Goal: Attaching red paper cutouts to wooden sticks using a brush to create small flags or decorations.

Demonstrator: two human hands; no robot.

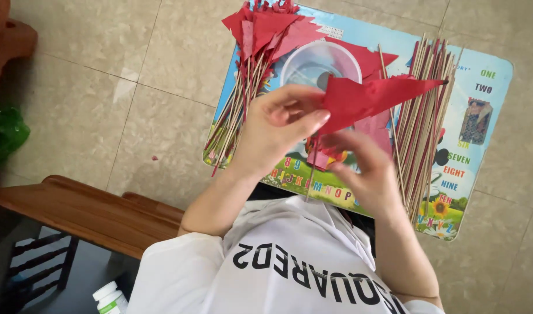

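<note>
My left hand pinches the wide end of a red paper triangle between thumb and fingers. My right hand grips a thin stick just below the paper, where the triangle meets it. Both hands hover over a small colourful printed table. A pile of finished red flags on sticks lies at the table's left. A bundle of bare sticks lies at its right. A clear round plastic bowl sits between them, behind the held paper.
The tiled floor surrounds the table. A brown wooden bench runs at lower left, with a white bottle below it. A green bag lies at the far left.
</note>
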